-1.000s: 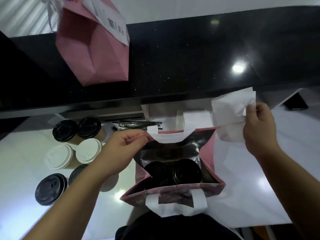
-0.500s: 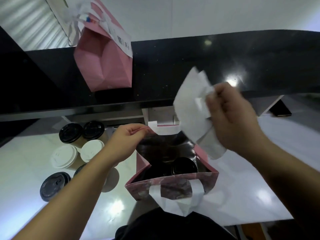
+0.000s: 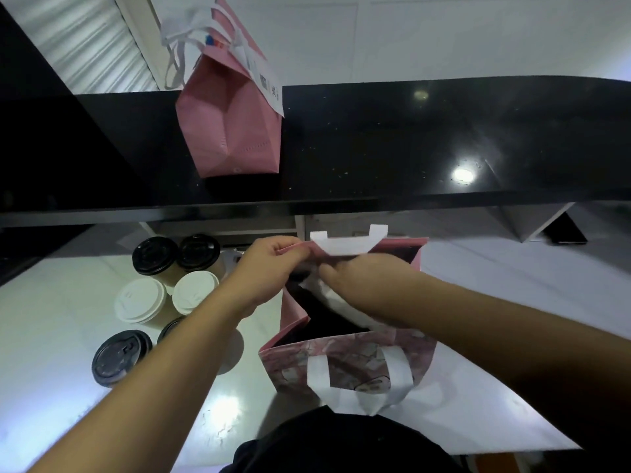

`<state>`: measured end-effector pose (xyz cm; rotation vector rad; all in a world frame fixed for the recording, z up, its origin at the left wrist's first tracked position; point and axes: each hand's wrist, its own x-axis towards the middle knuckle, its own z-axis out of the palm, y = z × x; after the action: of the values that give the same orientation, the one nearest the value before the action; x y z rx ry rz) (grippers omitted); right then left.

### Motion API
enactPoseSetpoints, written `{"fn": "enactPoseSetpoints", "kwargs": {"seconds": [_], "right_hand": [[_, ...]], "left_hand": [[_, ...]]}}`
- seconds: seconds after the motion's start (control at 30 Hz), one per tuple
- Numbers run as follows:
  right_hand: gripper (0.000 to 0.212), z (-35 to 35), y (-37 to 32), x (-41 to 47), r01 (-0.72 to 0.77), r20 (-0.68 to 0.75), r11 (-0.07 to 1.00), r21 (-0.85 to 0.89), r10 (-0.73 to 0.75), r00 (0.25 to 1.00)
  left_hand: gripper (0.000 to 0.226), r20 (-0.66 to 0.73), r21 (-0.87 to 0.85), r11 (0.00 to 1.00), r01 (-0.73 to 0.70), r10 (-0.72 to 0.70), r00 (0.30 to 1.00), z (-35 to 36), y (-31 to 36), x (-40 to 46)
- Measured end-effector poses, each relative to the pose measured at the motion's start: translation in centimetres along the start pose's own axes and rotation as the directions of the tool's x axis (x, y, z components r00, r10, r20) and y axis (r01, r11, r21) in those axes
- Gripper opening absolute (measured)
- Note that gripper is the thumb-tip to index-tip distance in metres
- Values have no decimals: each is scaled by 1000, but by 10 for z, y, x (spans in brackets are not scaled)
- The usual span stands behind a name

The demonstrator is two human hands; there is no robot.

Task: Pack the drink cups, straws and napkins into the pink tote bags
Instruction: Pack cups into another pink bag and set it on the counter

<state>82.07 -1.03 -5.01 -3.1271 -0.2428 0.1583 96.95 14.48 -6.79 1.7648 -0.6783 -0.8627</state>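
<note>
At the far left of the white counter stand the drink cups in a group, some with black lids and some with white lids, not yet packed. Behind them, on the dark upper shelf, a second pink tote bag stands closed. The left hand pinches the far left rim of the open pink tote bag and keeps its mouth wide. The right hand reaches down into this mouth, its fingers curled around white napkins, which are partly inside the bag. The bag interior lies directly below the right hand, so I judge the napkins only need to go straight down and be released. The straws I cannot make out clearly.
</note>
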Motion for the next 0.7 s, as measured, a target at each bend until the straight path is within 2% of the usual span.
{"fn": "enactPoseSetpoints", "kwargs": {"seconds": [0.07,0.13,0.2,0.3,0.37,0.47,0.6,0.7], "right_hand": [[24,-2,3,4,16,-128,996,-90,-27,991],[18,4,-4,2,68,-124,994,-84,-78,989],[16,14,-16,-2,125,36,992,-21,-124,992],[20,24,-22,-6,97,324,991,91,-121,938],[22,25,-22,-9,44,435,984,172,-116,893],[30,15,-24,-12,-75,525,959,273,-83,847],[35,-12,-25,-12,-145,496,934,327,-39,867],[36,-33,-21,-18,-211,405,899,384,42,913]], "left_hand": [[34,3,-5,1000,1,-1,1000,-2,-3,1],[33,-12,-15,1000,-7,6,1000,-1,-7,2],[31,-28,-11,1000,-14,14,999,1,-9,1],[32,-10,16,999,-38,38,999,2,-9,-1],[34,-6,37,999,-38,38,999,1,-6,-2],[36,2,36,999,-16,16,1000,1,-3,-4],[38,18,65,998,-24,23,1000,0,2,-7],[34,19,50,998,-26,25,1000,0,2,-10]]}}
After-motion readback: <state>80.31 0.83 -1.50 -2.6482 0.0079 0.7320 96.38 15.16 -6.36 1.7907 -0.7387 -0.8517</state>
